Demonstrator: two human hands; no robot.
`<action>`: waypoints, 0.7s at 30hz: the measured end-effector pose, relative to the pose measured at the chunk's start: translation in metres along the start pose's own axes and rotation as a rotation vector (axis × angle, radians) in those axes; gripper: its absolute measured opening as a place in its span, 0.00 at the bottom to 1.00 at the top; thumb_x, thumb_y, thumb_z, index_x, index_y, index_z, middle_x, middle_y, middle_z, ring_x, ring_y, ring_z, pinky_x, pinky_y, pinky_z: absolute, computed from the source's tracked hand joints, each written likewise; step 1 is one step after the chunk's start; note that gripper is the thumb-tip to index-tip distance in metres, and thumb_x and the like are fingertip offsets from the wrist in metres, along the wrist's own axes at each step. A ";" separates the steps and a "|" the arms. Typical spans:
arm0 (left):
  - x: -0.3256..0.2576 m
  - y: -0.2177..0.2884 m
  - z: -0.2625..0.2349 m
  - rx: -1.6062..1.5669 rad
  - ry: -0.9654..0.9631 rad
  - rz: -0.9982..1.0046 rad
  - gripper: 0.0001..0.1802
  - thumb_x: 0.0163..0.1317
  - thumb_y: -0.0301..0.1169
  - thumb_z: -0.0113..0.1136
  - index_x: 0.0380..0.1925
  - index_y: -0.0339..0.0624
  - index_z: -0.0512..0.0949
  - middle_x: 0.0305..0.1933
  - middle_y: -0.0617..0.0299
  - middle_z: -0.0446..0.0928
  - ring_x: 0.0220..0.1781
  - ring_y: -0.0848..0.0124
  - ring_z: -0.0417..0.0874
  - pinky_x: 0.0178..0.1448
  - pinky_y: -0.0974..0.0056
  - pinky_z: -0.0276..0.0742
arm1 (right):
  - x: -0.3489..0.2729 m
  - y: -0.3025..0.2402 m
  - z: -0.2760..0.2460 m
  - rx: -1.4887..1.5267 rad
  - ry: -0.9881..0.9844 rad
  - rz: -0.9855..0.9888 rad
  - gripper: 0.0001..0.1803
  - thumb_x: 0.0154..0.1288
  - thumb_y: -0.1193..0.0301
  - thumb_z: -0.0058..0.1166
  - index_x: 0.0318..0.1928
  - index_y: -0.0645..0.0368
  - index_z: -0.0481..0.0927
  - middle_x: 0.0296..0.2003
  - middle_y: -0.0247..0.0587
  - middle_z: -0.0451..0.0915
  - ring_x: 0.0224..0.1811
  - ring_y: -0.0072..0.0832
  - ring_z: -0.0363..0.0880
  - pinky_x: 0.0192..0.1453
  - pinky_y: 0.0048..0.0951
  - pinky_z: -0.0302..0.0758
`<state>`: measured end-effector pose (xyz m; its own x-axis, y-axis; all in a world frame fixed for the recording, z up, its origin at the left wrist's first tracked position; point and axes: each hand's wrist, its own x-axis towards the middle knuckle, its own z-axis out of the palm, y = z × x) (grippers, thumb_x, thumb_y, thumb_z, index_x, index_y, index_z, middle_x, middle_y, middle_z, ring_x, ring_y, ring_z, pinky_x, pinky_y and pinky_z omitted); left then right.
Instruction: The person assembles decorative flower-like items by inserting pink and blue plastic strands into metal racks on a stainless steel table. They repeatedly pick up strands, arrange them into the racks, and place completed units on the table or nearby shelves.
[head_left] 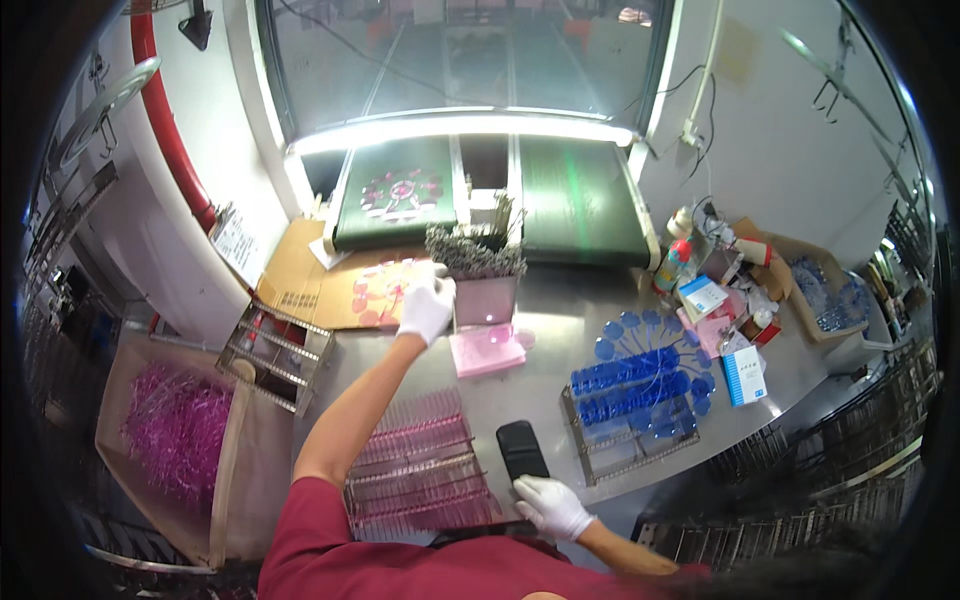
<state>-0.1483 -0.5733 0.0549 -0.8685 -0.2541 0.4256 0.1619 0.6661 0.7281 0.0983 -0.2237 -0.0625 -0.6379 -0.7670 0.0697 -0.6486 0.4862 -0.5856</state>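
Note:
My left hand, in a white glove, reaches forward beside a box of grey wiry pieces. Its fingers are drawn together, and what they hold, if anything, is too small to name. Just left of it, a ring of pink translucent discs lies on brown cardboard. My right hand, also gloved, rests at the near end of a black oblong object, with finger and thumb apart. Between my forearms stands a rack of pink clear pieces. A pink pad lies before the box.
Two green conveyor belts run under a bright lamp; the left one carries pink discs. A rack of blue pieces stands right, near a blue-and-white packet. A bin of magenta pieces stands left, by a metal rack.

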 end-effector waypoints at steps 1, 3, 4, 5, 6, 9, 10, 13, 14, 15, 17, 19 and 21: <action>0.028 0.013 0.007 0.002 0.093 -0.119 0.19 0.73 0.41 0.64 0.55 0.41 0.82 0.37 0.51 0.88 0.42 0.56 0.90 0.53 0.52 0.83 | -0.010 -0.002 0.009 -0.009 0.065 0.079 0.21 0.77 0.61 0.58 0.63 0.59 0.79 0.44 0.53 0.85 0.43 0.53 0.86 0.49 0.51 0.83; 0.077 0.007 0.009 0.139 0.130 -0.226 0.19 0.72 0.46 0.64 0.51 0.43 0.84 0.38 0.45 0.88 0.47 0.48 0.90 0.56 0.48 0.82 | -0.019 -0.005 0.040 0.044 0.179 0.177 0.20 0.81 0.57 0.53 0.61 0.56 0.82 0.34 0.52 0.88 0.37 0.52 0.88 0.45 0.53 0.84; 0.092 0.007 0.009 0.253 0.089 -0.239 0.19 0.72 0.46 0.63 0.49 0.43 0.85 0.39 0.43 0.88 0.49 0.45 0.90 0.57 0.46 0.82 | -0.020 -0.006 0.052 0.072 0.184 0.223 0.19 0.81 0.58 0.54 0.60 0.57 0.84 0.38 0.54 0.89 0.40 0.52 0.89 0.46 0.52 0.84; 0.101 0.001 0.005 0.278 0.141 -0.213 0.18 0.72 0.46 0.62 0.46 0.43 0.84 0.40 0.41 0.88 0.50 0.43 0.89 0.58 0.44 0.81 | -0.017 -0.007 0.064 0.114 0.195 0.200 0.21 0.80 0.58 0.55 0.63 0.57 0.82 0.39 0.54 0.89 0.40 0.52 0.90 0.47 0.52 0.85; 0.104 -0.006 -0.002 0.305 0.193 -0.196 0.17 0.72 0.46 0.60 0.44 0.43 0.84 0.41 0.40 0.87 0.51 0.40 0.88 0.59 0.43 0.81 | -0.011 -0.008 0.076 0.159 0.196 0.176 0.22 0.79 0.58 0.56 0.65 0.56 0.81 0.40 0.54 0.90 0.41 0.51 0.90 0.48 0.51 0.85; 0.081 0.053 -0.042 0.303 0.289 0.020 0.12 0.72 0.39 0.56 0.41 0.42 0.80 0.34 0.38 0.83 0.40 0.36 0.86 0.50 0.38 0.81 | 0.006 -0.005 0.097 0.233 0.079 0.310 0.27 0.77 0.60 0.58 0.70 0.56 0.76 0.46 0.54 0.89 0.43 0.55 0.89 0.50 0.52 0.85; 0.072 0.037 -0.073 0.272 0.508 0.307 0.06 0.75 0.31 0.57 0.42 0.40 0.78 0.34 0.45 0.84 0.35 0.45 0.88 0.42 0.45 0.82 | 0.017 -0.009 0.105 0.144 0.102 0.323 0.28 0.76 0.61 0.58 0.71 0.56 0.75 0.48 0.54 0.87 0.43 0.56 0.89 0.49 0.52 0.86; -0.012 0.093 -0.173 -0.364 0.633 0.445 0.04 0.83 0.23 0.51 0.47 0.34 0.75 0.40 0.54 0.84 0.41 0.63 0.92 0.48 0.60 0.88 | 0.043 -0.007 0.118 -0.106 0.074 0.423 0.31 0.70 0.65 0.61 0.72 0.55 0.73 0.50 0.54 0.83 0.44 0.56 0.89 0.47 0.52 0.86; -0.041 0.115 -0.190 -0.439 0.659 0.484 0.06 0.85 0.21 0.47 0.49 0.33 0.75 0.41 0.56 0.84 0.42 0.67 0.91 0.48 0.63 0.88 | 0.050 0.001 0.124 -0.176 0.016 0.489 0.32 0.67 0.67 0.62 0.72 0.56 0.74 0.50 0.54 0.81 0.44 0.55 0.89 0.46 0.52 0.86; -0.075 0.108 -0.219 -0.179 0.671 0.472 0.05 0.85 0.21 0.48 0.48 0.33 0.75 0.41 0.56 0.84 0.41 0.68 0.91 0.48 0.63 0.87 | 0.052 0.007 0.132 -0.185 0.085 0.422 0.34 0.65 0.68 0.63 0.72 0.56 0.74 0.49 0.52 0.81 0.44 0.53 0.88 0.44 0.51 0.86; -0.149 0.061 -0.278 0.189 0.632 0.367 0.05 0.85 0.22 0.49 0.47 0.34 0.74 0.40 0.56 0.85 0.38 0.69 0.90 0.47 0.64 0.87 | 0.051 0.019 0.138 -0.252 0.142 0.280 0.36 0.61 0.68 0.65 0.71 0.57 0.74 0.47 0.47 0.81 0.42 0.50 0.88 0.42 0.51 0.86; -0.231 0.007 -0.311 0.276 0.604 0.096 0.03 0.84 0.22 0.51 0.48 0.35 0.75 0.37 0.58 0.85 0.36 0.70 0.89 0.43 0.65 0.86 | 0.053 0.019 0.139 -0.120 0.176 0.322 0.36 0.64 0.67 0.63 0.74 0.54 0.74 0.38 0.54 0.85 0.37 0.54 0.88 0.42 0.55 0.85; -0.313 -0.024 -0.307 0.191 0.668 -0.196 0.02 0.83 0.22 0.53 0.49 0.37 0.75 0.33 0.59 0.84 0.34 0.72 0.87 0.41 0.65 0.84 | 0.066 0.000 0.119 -0.020 0.174 0.426 0.31 0.70 0.63 0.62 0.72 0.52 0.78 0.36 0.61 0.86 0.37 0.58 0.88 0.43 0.58 0.84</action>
<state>0.2631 -0.7251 0.0690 -0.3914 -0.7156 0.5785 -0.1054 0.6594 0.7444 0.1056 -0.3242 -0.1542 -0.9084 -0.4162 -0.0387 -0.3201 0.7522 -0.5759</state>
